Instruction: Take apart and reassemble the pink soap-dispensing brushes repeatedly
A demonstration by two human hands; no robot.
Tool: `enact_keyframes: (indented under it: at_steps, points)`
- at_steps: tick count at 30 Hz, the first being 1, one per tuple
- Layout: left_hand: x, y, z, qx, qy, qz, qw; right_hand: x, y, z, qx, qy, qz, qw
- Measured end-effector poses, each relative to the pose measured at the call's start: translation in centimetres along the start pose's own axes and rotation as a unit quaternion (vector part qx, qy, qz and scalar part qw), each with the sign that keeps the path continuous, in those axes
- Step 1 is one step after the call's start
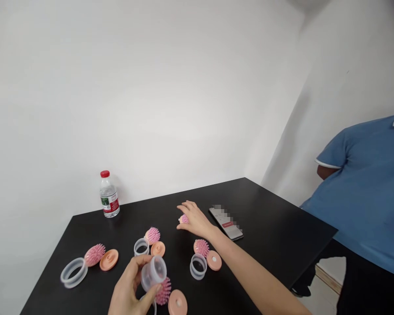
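Observation:
My left hand point(131, 284) holds a clear plastic cup point(153, 272) tilted on its side, above the table's near part. Farther off, my right hand point(193, 218) reaches over a small pink bristled piece point(184, 219), its fingers curved around it; whether they grip it is unclear. Below the cup lie a pink bristled head point(164, 291) and a peach disc point(177, 302). Similar groups sit around: a bristled head point(202, 247), clear ring point(198, 266) and disc point(214, 260) by my right forearm; another head point(153, 235), ring point(141, 247) and disc point(158, 249) beyond the cup.
At the left lie a large clear ring point(74, 272), a bristled head point(95, 255) and a disc point(109, 260). A red-capped bottle point(109, 197) stands at the black table's point(265, 227) back left. A phone point(226, 222) lies right of my right hand. A person in blue point(371, 188) is at the right.

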State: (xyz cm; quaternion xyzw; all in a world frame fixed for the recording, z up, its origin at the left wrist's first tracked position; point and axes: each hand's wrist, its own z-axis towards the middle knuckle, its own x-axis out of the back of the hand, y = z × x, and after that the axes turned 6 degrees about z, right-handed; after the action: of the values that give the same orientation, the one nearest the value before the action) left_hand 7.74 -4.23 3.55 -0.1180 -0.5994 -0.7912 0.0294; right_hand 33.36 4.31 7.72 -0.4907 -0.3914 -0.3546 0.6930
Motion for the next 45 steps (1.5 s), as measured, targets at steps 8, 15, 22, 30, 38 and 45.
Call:
enact_keyframes:
  at_steps: [8,15,22,30,38,45]
  points:
    - [0.6,-0.5,0.3,-0.027,0.015,-0.012,0.999,-1.5,2.6,1.8,-0.056,-0.038,-0.024,0.997]
    - [0.4,-0.4,0.0,-0.019,0.014,-0.027,0.999,-0.1,-2.1,-2.0,0.035,0.013,0.16,0.986]
    - [0.8,-0.3,0.0,-0.047,-0.001,0.002,0.999,1.0,-8.4,-7.1,0.145,-0.017,0.341,0.929]
    - [1.6,-0.1,-0.2,-0.1,-0.003,0.025,0.995,-0.4,-9.1,-6.6,0.137,-0.038,0.338,0.93]
    - [1.2,0.2,-0.7,-0.064,0.011,-0.012,0.998,-2.5,-8.2,-6.5,0.171,-0.006,0.418,0.892]
    - [0.6,0.5,-0.9,-0.09,0.017,-0.014,0.996,-2.9,-7.8,-7.1,0.181,0.009,0.456,0.871]
